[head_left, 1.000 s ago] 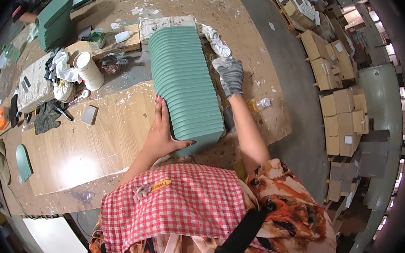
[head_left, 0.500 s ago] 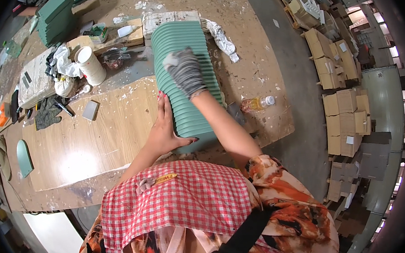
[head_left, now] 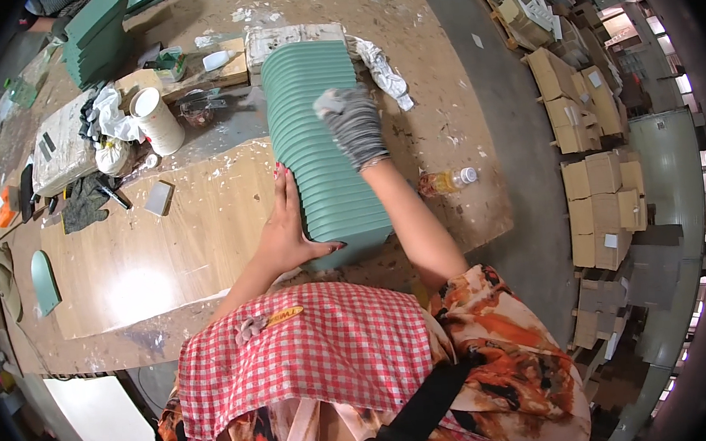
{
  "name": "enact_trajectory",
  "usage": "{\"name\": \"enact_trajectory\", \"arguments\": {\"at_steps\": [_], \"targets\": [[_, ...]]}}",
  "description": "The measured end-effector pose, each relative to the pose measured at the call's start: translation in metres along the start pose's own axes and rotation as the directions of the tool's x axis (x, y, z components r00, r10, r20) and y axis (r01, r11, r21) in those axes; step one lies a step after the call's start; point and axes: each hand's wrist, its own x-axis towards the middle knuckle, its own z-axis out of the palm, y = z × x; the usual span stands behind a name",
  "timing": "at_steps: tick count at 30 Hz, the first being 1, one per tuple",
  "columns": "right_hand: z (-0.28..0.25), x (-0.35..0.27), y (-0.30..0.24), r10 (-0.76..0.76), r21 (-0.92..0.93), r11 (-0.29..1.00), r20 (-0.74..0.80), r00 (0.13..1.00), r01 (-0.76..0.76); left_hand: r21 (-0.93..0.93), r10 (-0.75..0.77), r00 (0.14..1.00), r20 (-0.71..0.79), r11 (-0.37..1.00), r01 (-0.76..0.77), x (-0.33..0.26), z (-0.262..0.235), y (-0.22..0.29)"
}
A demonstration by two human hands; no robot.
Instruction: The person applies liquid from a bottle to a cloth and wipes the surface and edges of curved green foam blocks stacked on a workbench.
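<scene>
Counter: paint-spotted and worn, the counter [head_left: 447,141] spreads around your work; it sits in nearly the same place as half a second ago.
Wood-grain board: the board [head_left: 202,225] lies flat on the near left, just beside your stack.
Green stack: your ribbed row of green panels [head_left: 326,198] runs near to far in the middle, its far end by a whitish block [head_left: 290,34]; it holds its place from the earlier frames.
Second green stack: another pile [head_left: 96,45] stands at the far left.
Right grip: your gloved right hand [head_left: 353,126] is over the right part of the ribbed top; a second ago it was off the right edge, half a second ago further left on the top. You hide the fingertips, so I cannot tell whether they pinch anything.
Left grip: your bare left hand [head_left: 289,236] is spread, fingers along the left side, thumb at the near end, just as before.
White cylinder: it [head_left: 162,128] stands left of your stack.
White cloth: it [head_left: 384,75] lies crumpled on the far right.
Bottle: it [head_left: 449,181] lies right of your forearm.
</scene>
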Motion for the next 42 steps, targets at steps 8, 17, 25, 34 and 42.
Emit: {"name": "enact_trajectory", "arguments": {"at_steps": [8,17,25,34,42], "targets": [[-0.022,-0.007,0.052,0.549,0.303,0.796,0.000,0.836,-0.523,-0.016,0.019,1.000,-0.005,1.000,-0.019,0.003,0.002,0.000],[-0.022,-0.009,0.017,0.375,0.333,0.873,0.007,0.927,-0.356,0.007,0.012,1.000,-0.013,1.000,-0.012,0.000,0.004,-0.004],[-0.035,0.011,0.045,0.179,0.280,0.937,0.126,0.976,-0.208,-0.058,-0.014,1.000,0.028,0.998,0.016,0.002,0.002,0.000],[0.028,0.022,-0.032,0.157,0.052,0.986,0.030,0.987,-0.159,-0.052,-0.034,0.999,0.026,0.998,0.036,0.001,0.001,0.000],[0.037,0.024,-0.086,0.091,0.001,0.996,0.238,0.967,-0.093,-0.012,-0.012,1.000,0.010,1.000,0.012,-0.001,0.002,-0.005]]}}
